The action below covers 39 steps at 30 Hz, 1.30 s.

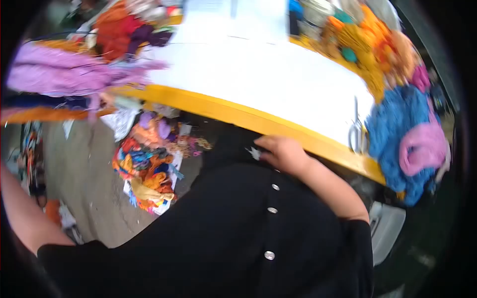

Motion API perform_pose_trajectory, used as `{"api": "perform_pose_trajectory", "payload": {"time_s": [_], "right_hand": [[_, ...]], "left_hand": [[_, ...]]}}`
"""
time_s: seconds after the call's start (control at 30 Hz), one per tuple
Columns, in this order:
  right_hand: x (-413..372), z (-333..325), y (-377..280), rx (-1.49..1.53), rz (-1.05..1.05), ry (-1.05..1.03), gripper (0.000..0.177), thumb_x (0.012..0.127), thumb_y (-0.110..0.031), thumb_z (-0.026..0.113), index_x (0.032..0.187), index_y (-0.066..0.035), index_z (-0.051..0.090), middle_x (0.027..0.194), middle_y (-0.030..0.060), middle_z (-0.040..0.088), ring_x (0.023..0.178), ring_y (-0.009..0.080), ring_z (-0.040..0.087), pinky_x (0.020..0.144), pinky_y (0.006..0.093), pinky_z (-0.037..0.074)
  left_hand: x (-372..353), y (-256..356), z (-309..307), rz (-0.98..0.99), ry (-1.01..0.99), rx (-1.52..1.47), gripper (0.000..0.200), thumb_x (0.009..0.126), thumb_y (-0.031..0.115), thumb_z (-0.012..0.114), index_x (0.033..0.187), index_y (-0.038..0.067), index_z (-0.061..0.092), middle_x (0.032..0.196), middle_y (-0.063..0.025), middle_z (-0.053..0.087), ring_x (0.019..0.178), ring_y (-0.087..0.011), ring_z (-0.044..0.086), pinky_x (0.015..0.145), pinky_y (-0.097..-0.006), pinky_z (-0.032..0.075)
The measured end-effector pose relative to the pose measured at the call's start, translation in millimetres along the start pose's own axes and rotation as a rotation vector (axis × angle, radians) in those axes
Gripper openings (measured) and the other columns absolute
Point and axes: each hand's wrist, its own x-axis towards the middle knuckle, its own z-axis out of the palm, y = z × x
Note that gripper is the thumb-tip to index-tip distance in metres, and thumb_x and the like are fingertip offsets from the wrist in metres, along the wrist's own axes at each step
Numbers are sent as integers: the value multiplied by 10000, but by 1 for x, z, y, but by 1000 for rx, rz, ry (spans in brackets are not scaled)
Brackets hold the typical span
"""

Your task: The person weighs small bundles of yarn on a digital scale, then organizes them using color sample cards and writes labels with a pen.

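My right hand (285,154) rests low against my black clothing, just under the table's yellow front edge. Its thumb and forefinger are apart, and a small white star-like shape (255,153) shows on the dark cloth by the fingertips. Only the forearm of my left arm (22,213) appears, at the left edge; the hand itself is out of view. To the right, a pair of scissors (356,131) lies on the white tabletop (258,74) beside a blue yarn bundle (397,126).
A pink yarn skein (422,148) sits on the blue bundle. Orange and mustard yarn (357,42) lies at the back right, lilac yarn (59,74) at the left. On the floor is a heap of multicoloured yarn (149,169). A clear plastic bin (388,231) stands lower right.
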Motion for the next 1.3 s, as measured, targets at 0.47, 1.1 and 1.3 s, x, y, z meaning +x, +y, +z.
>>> {"api": "perform_pose_trajectory", "payload": {"time_s": [0.47,1.1,1.3], "right_hand": [[61,4,-15,-49,-1,174,204,754,95,557,910,-10,638,875,168,639,782,326,624,713,381,509],[210,-69,163,-30,541,378,198,936,-101,546,1094,5,603,883,30,627,666,78,562,574,209,488],[208,-69,182,-39,603,330,222,932,-114,544,1112,5,596,891,40,630,660,85,578,561,210,483]], "left_hand": [[-213,-240,-220,-605,292,114,221,789,154,674,939,-4,638,887,-71,663,762,-166,631,700,-295,494],[-541,-266,-294,-756,1510,756,231,774,114,637,900,-58,551,773,-110,621,538,-186,567,404,-330,417],[-593,-283,-314,-1055,1334,1210,321,800,175,544,1021,-54,587,808,-176,662,564,-234,643,435,-356,501]]}}
